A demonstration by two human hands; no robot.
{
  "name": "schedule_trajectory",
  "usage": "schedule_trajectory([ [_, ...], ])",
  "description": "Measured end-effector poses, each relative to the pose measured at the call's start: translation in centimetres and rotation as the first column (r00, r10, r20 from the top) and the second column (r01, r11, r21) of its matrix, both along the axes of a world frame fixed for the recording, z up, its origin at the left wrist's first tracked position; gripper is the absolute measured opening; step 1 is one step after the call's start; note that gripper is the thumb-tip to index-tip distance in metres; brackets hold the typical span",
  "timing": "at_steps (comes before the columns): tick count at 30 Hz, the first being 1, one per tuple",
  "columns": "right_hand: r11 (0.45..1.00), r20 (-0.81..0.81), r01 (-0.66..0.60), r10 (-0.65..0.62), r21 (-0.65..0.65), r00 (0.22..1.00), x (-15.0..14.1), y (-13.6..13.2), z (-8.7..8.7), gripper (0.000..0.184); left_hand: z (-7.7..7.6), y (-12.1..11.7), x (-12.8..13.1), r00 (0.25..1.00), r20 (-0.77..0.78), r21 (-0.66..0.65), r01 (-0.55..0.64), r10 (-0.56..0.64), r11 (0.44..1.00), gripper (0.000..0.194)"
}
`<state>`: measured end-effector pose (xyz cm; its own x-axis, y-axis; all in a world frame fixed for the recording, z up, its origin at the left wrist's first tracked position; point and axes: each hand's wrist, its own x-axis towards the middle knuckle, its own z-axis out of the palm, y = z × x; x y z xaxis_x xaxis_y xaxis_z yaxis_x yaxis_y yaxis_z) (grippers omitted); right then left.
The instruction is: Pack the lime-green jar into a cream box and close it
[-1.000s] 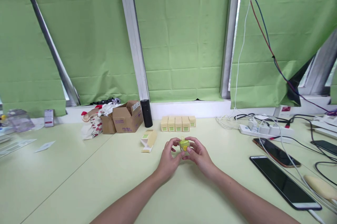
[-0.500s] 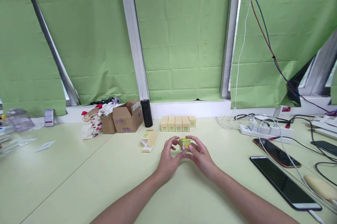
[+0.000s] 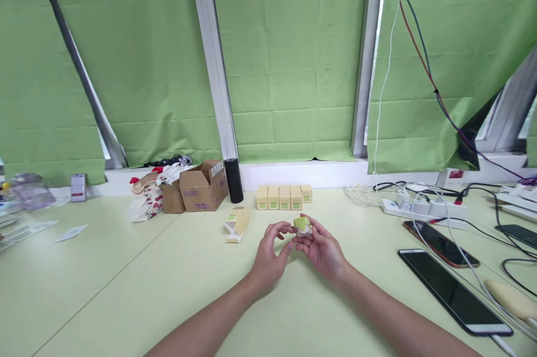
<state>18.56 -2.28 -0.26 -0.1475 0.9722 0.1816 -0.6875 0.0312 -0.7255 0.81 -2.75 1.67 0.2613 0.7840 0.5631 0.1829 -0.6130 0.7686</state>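
My right hand (image 3: pixel 321 248) holds a small yellow-green object (image 3: pixel 302 225) in its fingertips, a little above the pale green table (image 3: pixel 126 278). Close beside it on the left, my left hand (image 3: pixel 271 250) has its fingers curled and slightly apart, touching nothing that I can see. Behind the hands a row of several small cream boxes with green labels (image 3: pixel 284 197) stands near the wall. An opened cream box (image 3: pixel 237 223) lies on its side to the left of my hands.
Brown cardboard boxes (image 3: pixel 197 188), a black cylinder (image 3: pixel 234 180) and a printed bag (image 3: pixel 146 195) stand at the back left. Phones (image 3: pixel 455 290), a power strip (image 3: pixel 422 208) and tangled cables fill the right side. Green blinds cover the windows behind.
Both hands held the small object together before. Now only my right hand holds it, shifted slightly right and tilted, and my left hand has come off it.
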Motion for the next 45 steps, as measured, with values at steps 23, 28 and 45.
schedule_trajectory([
  [23,0.988,0.094,0.149,-0.152,0.041,0.984,-0.2,-0.6,0.8,0.067,-0.6,1.0,-0.1,0.997,0.035,-0.155,-0.059,0.066,0.986,0.044],
  [28,0.97,0.193,0.226,-0.239,0.087,0.952,-0.2,-0.7,1.0,0.07,-0.7,1.5,-0.1,0.997,0.043,-0.18,-0.054,0.063,0.982,0.043],
  [45,0.847,0.471,0.329,-0.511,0.417,0.719,-1.2,-1.9,1.3,0.055,-0.8,1.4,-0.3,1.0,0.016,-0.132,-0.022,0.024,0.991,0.049],
])
